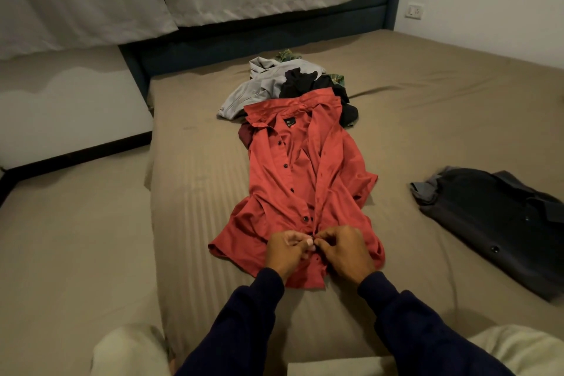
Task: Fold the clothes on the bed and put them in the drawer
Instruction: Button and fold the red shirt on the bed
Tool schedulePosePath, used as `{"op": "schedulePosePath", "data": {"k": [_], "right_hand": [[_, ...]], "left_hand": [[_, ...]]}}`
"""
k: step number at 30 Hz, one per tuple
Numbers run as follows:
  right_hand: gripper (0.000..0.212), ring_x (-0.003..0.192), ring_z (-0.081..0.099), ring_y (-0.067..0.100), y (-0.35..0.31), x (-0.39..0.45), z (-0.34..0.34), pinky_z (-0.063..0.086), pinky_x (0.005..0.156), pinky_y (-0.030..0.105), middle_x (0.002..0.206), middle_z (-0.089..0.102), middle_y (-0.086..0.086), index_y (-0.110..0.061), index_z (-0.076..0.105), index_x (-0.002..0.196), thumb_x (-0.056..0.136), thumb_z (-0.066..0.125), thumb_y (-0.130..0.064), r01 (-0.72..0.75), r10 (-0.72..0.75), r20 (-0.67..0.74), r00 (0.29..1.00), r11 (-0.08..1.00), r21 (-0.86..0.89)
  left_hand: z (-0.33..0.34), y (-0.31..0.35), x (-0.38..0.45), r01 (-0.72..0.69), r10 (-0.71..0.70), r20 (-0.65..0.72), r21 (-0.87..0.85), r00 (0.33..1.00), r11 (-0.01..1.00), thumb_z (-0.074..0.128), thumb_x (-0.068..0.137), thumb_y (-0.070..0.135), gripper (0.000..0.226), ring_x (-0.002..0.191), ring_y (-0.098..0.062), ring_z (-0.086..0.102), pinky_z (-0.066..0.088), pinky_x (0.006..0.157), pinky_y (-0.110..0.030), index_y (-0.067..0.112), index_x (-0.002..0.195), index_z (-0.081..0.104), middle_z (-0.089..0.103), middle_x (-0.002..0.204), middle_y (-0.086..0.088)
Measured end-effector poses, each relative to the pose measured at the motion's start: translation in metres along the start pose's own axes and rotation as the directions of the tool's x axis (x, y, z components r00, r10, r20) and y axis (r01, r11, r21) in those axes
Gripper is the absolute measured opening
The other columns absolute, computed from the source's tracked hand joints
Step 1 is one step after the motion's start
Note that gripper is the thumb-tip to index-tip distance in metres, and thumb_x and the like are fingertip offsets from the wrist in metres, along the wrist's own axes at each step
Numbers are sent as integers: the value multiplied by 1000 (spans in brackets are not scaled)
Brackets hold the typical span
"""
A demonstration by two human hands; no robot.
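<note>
A: Currently, what is the status?

B: The red shirt (300, 186) lies flat on the bed (427, 119), collar away from the person. The left hand (287, 250) and right hand (343, 250) both pinch its front placket near the hem, apparently fastening a button. Folding has not begun.

A: Completed items?

B: One dark shirt (497, 223) lies apparently folded at the right. No drawer is visible.

A: Remaining?

B: The pile of clothes (283, 82) beyond the collar. It touches the red shirt and may crowd the fold.

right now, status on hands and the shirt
Left hand and right hand pinching the lower placket of the red button-up shirt, spread flat on the tan bedsheet. Unfolded clothes pile beyond the collar; nothing blocking.
</note>
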State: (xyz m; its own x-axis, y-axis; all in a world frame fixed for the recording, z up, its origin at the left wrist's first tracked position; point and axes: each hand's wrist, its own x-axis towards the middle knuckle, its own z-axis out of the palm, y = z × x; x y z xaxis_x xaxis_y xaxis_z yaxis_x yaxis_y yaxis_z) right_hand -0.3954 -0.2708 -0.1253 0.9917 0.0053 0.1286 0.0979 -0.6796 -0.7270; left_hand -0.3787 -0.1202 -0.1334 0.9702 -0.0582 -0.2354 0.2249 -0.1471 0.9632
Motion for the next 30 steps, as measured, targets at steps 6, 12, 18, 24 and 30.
{"op": "schedulePosePath", "data": {"k": [6,12,18,24,30], "right_hand": [[9,66,65,3,0,-2,-1,48,63,14,78,76,-8,-19,82,88,89,73,-18,24,-24,5,1000,1000,12],[11,74,68,1,-3,-7,3,53,69,15,84,78,-7,-17,82,93,91,71,-16,73,-78,64,995,994,84],[7,70,70,1,3,-6,6,52,64,16,76,76,-13,-18,82,86,86,77,-15,-20,24,-20,1000,985,174],[9,64,69,5,5,-6,21,58,67,34,67,73,-13,-23,79,72,79,84,-22,-46,65,-78,995,975,218],[14,64,69,11,6,-7,26,58,65,30,67,72,-6,-21,75,69,78,85,-21,-102,127,-66,990,949,299]], "left_hand": [[-1,0,2,12,-12,-8,-33,1000,999,67,90,-4,14,57,-10,64,52,56,-18,6,82,72,72,65,0],[-2,-1,-2,33,-39,-65,-85,997,996,65,90,-7,8,49,-1,62,48,51,-14,-3,87,72,70,68,-3],[-4,0,-1,74,-79,-38,-105,996,992,68,94,13,18,51,-7,57,41,47,-12,-3,88,74,68,63,-2],[-3,-2,-3,63,-69,-53,-107,996,992,67,92,5,13,47,-1,58,43,49,-11,-5,88,74,66,59,1],[2,-7,5,74,-78,-82,-46,994,996,59,96,3,34,55,-12,52,46,60,-24,7,64,67,61,61,-9]]}}
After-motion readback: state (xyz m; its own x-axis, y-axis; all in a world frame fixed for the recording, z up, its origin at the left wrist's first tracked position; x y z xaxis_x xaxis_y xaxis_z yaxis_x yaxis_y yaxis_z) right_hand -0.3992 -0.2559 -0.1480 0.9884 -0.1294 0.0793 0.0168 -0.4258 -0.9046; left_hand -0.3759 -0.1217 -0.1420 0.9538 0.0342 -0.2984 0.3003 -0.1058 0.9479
